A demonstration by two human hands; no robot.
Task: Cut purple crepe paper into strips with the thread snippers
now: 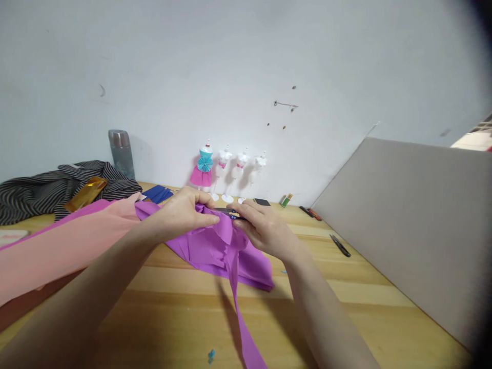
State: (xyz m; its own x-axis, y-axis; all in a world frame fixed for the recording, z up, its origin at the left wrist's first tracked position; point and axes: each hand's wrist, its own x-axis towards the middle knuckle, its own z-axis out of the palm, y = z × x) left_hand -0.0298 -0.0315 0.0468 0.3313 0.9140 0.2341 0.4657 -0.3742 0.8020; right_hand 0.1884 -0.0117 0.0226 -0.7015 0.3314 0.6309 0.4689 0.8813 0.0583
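Observation:
My left hand [184,212] pinches the top edge of a purple sheet of crepe paper [215,251] above the wooden table [172,318]. My right hand [265,228] is closed around a dark, slim tool [226,211], probably scissors, whose tip meets the paper beside my left thumb. A narrow purple strip [246,328] hangs from the sheet down to the front edge of the picture. Both hands are close together, almost touching.
Pink and peach paper [65,241] lies at the left. Behind it are striped cloth [42,189], a gold roll [86,192], a metal flask [121,151] and blue paper [157,193]. Small white dress forms [230,171] stand by the wall. A grey board [415,220] leans at right, black snips [340,246] beside it.

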